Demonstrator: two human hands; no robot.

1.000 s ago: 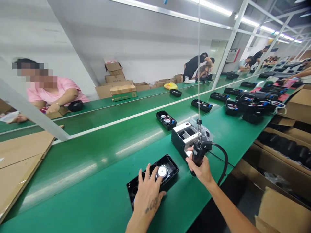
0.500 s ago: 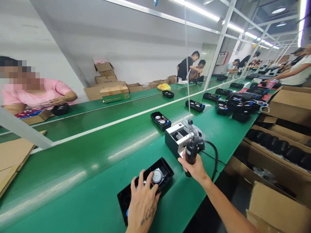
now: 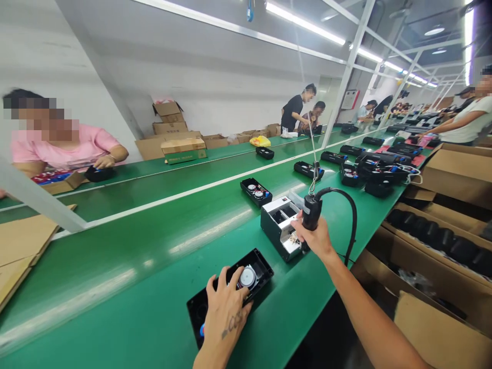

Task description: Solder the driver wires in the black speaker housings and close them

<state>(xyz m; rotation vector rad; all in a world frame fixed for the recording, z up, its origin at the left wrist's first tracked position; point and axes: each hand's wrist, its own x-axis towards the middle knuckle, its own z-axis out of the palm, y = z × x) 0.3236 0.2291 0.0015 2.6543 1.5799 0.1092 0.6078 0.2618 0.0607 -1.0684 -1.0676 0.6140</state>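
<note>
My left hand lies on a black plastic housing near the front edge of the green belt, fingers spread over it beside a round silver speaker part. My right hand is wrapped round a black electric screwdriver that hangs from a thin cord and trails a black cable. The tool's lower end is over a black and silver box, the screw feeder, right of the housing.
More black housings lie along the belt to the right. A person in pink works across the belt; others stand further down. Cardboard boxes line my right side and the far wall. A metal frame post slants at left.
My right hand has lifted the screwdriver and carried it right and back, over the feeder box. My left hand stays on the housing.
</note>
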